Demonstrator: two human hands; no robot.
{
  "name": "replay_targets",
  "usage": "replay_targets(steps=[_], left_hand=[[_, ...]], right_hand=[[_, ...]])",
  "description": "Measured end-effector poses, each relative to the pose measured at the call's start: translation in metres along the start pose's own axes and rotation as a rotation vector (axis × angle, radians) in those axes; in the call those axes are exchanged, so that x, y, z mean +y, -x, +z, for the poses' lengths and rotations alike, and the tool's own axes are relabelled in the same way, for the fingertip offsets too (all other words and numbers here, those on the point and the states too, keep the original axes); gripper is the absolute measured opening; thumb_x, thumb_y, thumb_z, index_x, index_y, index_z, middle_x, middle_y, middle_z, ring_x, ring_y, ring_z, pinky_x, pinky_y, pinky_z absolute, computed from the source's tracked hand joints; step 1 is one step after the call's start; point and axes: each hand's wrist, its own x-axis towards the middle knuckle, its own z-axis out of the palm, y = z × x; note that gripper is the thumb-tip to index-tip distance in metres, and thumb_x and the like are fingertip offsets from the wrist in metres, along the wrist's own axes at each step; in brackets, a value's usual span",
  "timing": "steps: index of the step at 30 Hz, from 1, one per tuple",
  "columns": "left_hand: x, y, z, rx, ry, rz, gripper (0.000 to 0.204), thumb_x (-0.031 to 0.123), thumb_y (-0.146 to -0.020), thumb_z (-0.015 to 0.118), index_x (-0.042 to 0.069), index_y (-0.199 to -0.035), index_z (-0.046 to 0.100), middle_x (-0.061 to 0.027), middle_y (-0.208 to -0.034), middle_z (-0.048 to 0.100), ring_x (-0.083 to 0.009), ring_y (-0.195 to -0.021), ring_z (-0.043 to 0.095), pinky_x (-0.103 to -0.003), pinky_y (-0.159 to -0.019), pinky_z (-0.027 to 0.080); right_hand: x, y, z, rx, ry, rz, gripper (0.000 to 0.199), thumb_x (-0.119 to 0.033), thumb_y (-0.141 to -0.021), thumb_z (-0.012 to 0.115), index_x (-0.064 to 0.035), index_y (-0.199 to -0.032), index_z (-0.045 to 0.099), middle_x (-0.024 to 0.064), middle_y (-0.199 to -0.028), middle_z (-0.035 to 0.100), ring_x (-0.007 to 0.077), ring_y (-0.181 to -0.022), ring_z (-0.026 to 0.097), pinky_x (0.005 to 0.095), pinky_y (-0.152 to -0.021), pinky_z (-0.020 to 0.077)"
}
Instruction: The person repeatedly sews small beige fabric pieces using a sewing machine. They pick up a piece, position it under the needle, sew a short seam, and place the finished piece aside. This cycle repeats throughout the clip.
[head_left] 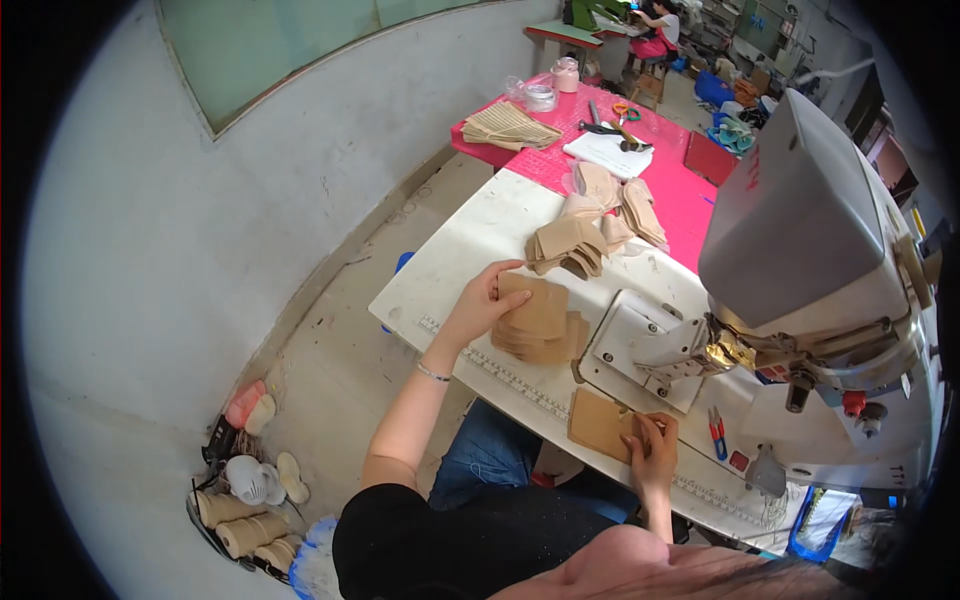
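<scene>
On the white sewing-machine table, my left hand (487,305) grips the upper left corner of the top tan piece of sheet material on a loose, fanned stack (540,335). Its thumb lies on top, and the other fingers curl at the edge. Nearer the table's front edge, my right hand (655,450) is closed on the right side of another squarish tan piece (597,422). Whether more than one layer lies there I cannot tell. The machine's metal work plate (625,345) sits just right of the fanned stack.
The grey sewing-machine head (795,220) looms at the right. Thread snips (717,435) lie right of my right hand. Beyond the stack are more tan pieces (567,245) and a pink-covered table (675,150) with scissors (626,111). Thread cones (250,535) stand on the floor, lower left.
</scene>
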Motion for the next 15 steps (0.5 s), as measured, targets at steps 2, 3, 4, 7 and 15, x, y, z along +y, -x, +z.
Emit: replay_targets(steps=[2,3,4,7,15], left_hand=[[-0.003,0.007,0.004,0.099,-0.049,0.013,0.052,0.009,-0.085,0.069,0.002,-0.131,0.046,-0.0064,-0.102,0.062,-0.0135,-0.092,0.059,-0.027,-0.081,0.048],[-0.003,0.011,0.007,0.147,-0.074,0.019,0.051,0.009,-0.085,0.068,0.002,-0.13,0.047,-0.007,-0.102,0.061,-0.0151,-0.092,0.059,-0.028,-0.08,0.048],[-0.001,0.014,0.016,0.363,-0.265,0.191,0.048,0.008,-0.084,0.068,0.002,-0.128,0.048,-0.0081,-0.101,0.061,-0.0174,-0.093,0.058,-0.03,-0.081,0.047],[0.0,0.029,0.043,0.766,-0.683,0.594,0.04,0.006,-0.083,0.065,0.003,-0.12,0.052,-0.013,-0.107,0.055,-0.0266,-0.1,0.052,-0.038,-0.088,0.042],[-0.042,0.082,0.131,-0.226,-0.876,0.485,0.037,0.022,-0.081,0.067,0.009,-0.115,0.059,-0.0086,-0.104,0.053,-0.0268,-0.101,0.05,-0.039,-0.088,0.04]], right_hand=[[0.007,0.004,0.003,-0.006,-0.06,0.009,0.037,-0.003,-0.075,0.07,-0.0025,-0.111,0.062,0.0139,-0.106,0.053,0.0314,-0.098,0.056,0.0366,-0.082,0.048],[0.016,0.005,0.009,-0.009,-0.109,0.033,0.038,-0.002,-0.075,0.07,-0.0025,-0.112,0.061,0.014,-0.106,0.053,0.0316,-0.099,0.056,0.0365,-0.083,0.048],[0.021,0.009,0.009,-0.009,-0.153,0.063,0.039,-0.001,-0.075,0.069,-0.0024,-0.113,0.06,0.014,-0.106,0.053,0.0317,-0.1,0.056,0.0365,-0.083,0.048],[0.013,0.007,0.003,-0.026,-0.029,0.047,0.043,0.001,-0.075,0.067,-0.0024,-0.116,0.056,0.0143,-0.109,0.052,0.0319,-0.098,0.057,0.0365,-0.083,0.048],[-0.004,-0.008,-0.008,-0.207,0.061,0.161,0.042,0.001,-0.078,0.066,-0.0047,-0.118,0.058,0.0144,-0.115,0.05,0.0289,-0.094,0.06,0.035,-0.078,0.0499]])
